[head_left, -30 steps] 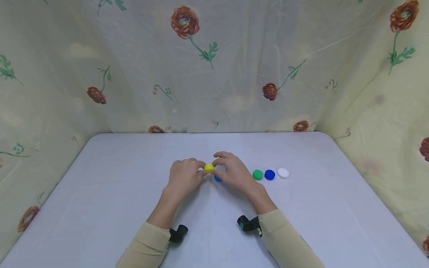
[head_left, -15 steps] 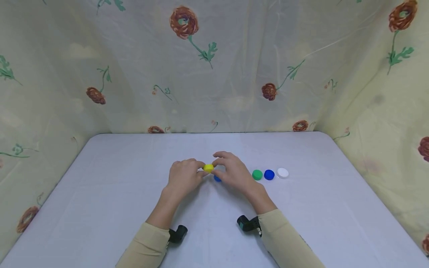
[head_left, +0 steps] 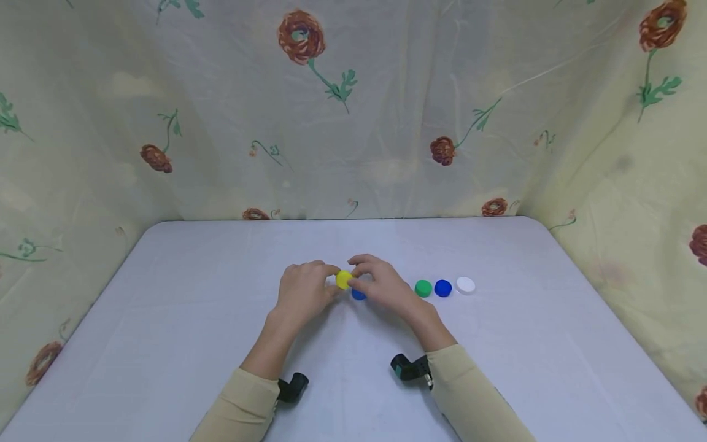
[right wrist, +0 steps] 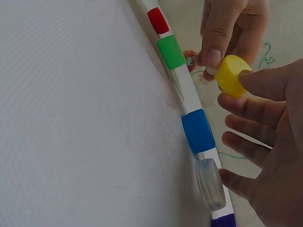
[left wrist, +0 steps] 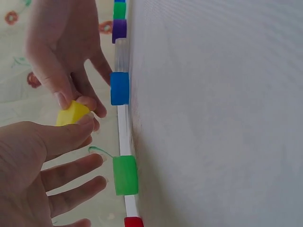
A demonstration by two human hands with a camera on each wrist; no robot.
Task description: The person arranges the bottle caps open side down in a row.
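A yellow bottle cap (head_left: 343, 280) is held up off the table between my two hands, its round face turned toward the head camera. My left hand (head_left: 302, 288) pinches it from the left, thumb along its side in the left wrist view. From the other side my right hand (head_left: 385, 284) pinches it by thumb and index finger, the other fingers spread loosely. Just beneath the right fingers stands a blue cap (right wrist: 199, 131), partly covered in the head view. Beside that one, the right wrist view shows a clear cap (right wrist: 210, 184), hidden from the head camera by the right hand.
Right of my right hand lie a green cap (head_left: 423, 288), a dark blue cap (head_left: 443, 288) and a white cap (head_left: 466, 285). Wrist views add a red cap (right wrist: 158, 20), another green cap (left wrist: 125, 175) and a purple cap (left wrist: 119, 30). Floral curtains (head_left: 386, 92) surround the white table (head_left: 193, 319).
The yellow cap has tilted, so more of its flat round face shows. My right fingers have shifted slightly down and left around it; the left hand has barely moved.
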